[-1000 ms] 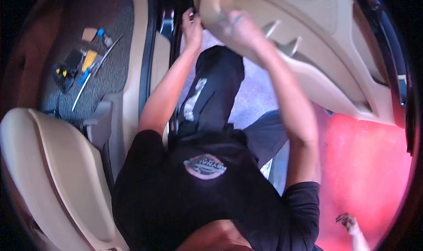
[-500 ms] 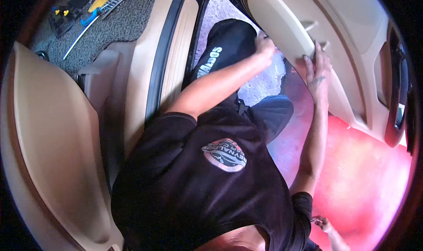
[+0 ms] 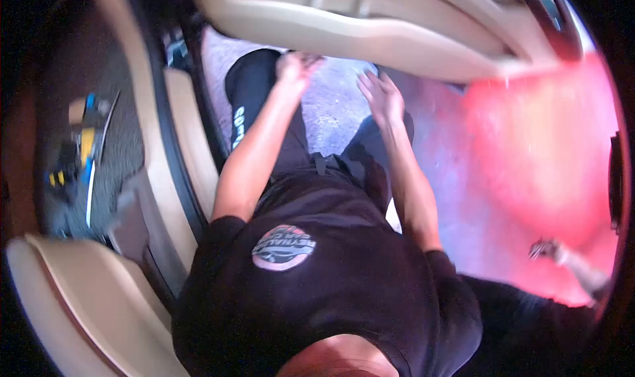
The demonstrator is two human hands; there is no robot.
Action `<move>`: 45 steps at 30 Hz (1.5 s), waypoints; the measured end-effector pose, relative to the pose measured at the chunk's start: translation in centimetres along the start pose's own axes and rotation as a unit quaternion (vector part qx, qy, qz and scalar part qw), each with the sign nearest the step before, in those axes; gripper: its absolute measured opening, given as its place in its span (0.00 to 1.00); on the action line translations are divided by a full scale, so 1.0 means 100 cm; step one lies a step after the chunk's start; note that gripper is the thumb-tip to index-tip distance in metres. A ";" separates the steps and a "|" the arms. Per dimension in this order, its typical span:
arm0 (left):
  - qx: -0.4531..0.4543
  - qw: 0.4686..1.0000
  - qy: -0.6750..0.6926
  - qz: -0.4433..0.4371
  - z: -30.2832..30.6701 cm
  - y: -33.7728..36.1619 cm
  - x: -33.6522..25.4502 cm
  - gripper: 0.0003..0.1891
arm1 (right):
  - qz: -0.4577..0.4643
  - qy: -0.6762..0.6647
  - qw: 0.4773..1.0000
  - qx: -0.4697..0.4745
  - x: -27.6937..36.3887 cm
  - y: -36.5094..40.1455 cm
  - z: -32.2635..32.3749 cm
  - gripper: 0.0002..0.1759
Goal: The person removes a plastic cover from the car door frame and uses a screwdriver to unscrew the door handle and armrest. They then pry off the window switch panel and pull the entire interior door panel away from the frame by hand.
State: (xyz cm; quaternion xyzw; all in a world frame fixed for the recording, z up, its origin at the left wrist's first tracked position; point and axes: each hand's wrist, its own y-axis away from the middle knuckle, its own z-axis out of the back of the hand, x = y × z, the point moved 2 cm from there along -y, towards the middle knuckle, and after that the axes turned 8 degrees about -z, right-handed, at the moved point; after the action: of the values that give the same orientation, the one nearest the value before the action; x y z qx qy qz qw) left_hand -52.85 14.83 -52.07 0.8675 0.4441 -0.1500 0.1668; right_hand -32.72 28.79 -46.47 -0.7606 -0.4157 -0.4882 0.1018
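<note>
My left hand (image 3: 299, 69) hovers near the lower edge of the tan car door panel (image 3: 370, 36), above my left knee. Its fingers look bent but are smeared by motion, so I cannot see whether anything is in them. My right hand (image 3: 382, 98) is held up over my right leg, fingers apart and nothing in them. A gap shows between the right hand and the door panel.
To the left are the car's door sill (image 3: 188, 122) and a tan seat (image 3: 99, 291). Several tools, including a blue-handled screwdriver (image 3: 87, 172), lie on the grey carpet (image 3: 116, 129). Another person's hand (image 3: 548, 250) shows at the lower right, over the red-lit floor (image 3: 522, 159).
My right hand has come off the door panel and moved left towards my legs. The whole view has turned, so the door now spans the top. The other person's arm shows more.
</note>
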 end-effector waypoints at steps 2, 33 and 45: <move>0.019 0.998 -0.066 0.005 0.002 -0.001 -0.002 0.18 | 0.069 -0.053 0.994 0.073 -0.007 -0.044 -0.006 0.24; 0.231 0.460 -0.802 -0.304 -0.218 0.056 -0.002 0.13 | 0.036 -0.006 0.997 -0.070 -0.125 -0.105 -0.051 0.24; 0.177 0.327 -0.886 -0.276 -0.188 0.091 -0.075 0.22 | 0.199 0.203 0.958 0.038 -0.030 -0.026 -0.020 0.17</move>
State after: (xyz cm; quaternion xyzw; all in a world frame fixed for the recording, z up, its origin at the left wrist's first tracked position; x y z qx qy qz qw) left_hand -47.44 12.37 -30.66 0.0577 0.2104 -0.9426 0.2529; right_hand -36.47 27.76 -48.64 -0.7083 -0.2445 -0.5864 0.3077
